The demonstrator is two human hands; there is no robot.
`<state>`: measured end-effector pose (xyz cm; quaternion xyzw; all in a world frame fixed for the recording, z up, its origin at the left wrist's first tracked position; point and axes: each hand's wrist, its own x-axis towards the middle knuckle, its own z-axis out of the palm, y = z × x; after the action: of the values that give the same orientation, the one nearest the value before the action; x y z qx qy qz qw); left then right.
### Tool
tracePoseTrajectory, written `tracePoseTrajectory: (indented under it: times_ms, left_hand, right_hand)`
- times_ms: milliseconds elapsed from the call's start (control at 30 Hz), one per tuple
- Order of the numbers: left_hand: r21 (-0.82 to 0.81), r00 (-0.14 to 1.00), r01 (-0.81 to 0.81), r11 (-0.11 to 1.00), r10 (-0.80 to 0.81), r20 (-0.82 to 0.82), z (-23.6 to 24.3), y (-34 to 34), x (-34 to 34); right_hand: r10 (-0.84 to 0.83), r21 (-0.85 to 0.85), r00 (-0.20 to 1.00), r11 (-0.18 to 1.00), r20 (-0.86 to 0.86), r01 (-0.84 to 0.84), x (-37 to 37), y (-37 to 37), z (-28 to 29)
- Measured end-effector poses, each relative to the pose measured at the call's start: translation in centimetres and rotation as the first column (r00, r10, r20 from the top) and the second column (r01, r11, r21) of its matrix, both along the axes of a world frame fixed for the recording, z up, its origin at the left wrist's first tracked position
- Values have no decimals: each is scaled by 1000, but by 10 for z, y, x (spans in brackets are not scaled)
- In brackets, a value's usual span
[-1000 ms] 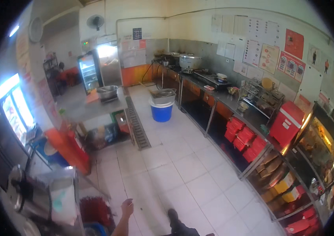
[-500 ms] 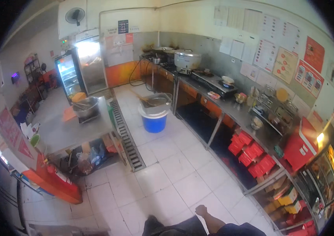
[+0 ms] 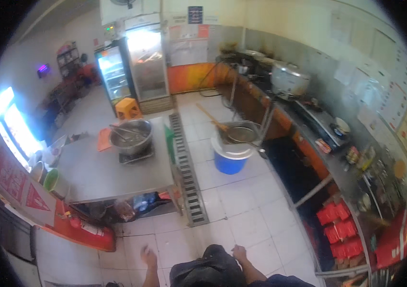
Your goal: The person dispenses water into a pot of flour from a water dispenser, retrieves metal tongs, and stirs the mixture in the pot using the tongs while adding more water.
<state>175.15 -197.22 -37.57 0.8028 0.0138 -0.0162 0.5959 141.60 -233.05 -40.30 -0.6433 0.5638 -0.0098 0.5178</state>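
My left hand [image 3: 149, 257] hangs low over the tiled floor, in front of a steel table; its fingers are smeared by motion. My right hand [image 3: 239, 253] is closed beside my dark clothing, and nothing shows in it. Neither hand touches any object. Ahead stands a blue bucket [image 3: 232, 165] with a white rim. On top of it sit a metal container and a strainer [image 3: 241, 135] with a long wooden handle. A large metal bowl [image 3: 131, 138] with utensils in it rests on a dark stand on the steel table [image 3: 96, 179].
A floor drain grate [image 3: 189, 179] runs between table and bucket. Along the right wall a long counter [image 3: 309, 126] carries a big pot [image 3: 289, 81], with red boxes [image 3: 340, 229] underneath. An orange stool [image 3: 128, 109] stands behind the table; a fire extinguisher [image 3: 86, 227] is at left.
The view has turned rightward-to-left and moved closer to the table and bucket. My left hand has come into view at the bottom. My right hand stays low and closed.
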Motion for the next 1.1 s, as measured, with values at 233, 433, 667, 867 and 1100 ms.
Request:
tracePoseTrajectory:
  times_ms: [233,433,667,867,1100]
  left_hand:
    - [-400,969,126,908,-25,248,248,-298,267]
    - [-6,944,-23,1000,24,328,280,-350,468]
    - [-259,999,38,965,-45,-20,202,-386,703]
    - [-51,905,-147,988,113,-410,163,-428,767]
    - [49,949,-308,950,303,82,283,-464,705]
  right_hand:
    - [523,-292,467,384,-713,-876,8,-148,-111]
    - [150,-110,980,980,-133,-165,159,-235,-57]
    - [-333,-158,940,927,74,341,261,-336,5]
    - [-624,-158,749,735,223,659,293,-290,76]
    - [11,-217,713,949,-701,-227,204,-51,-56]
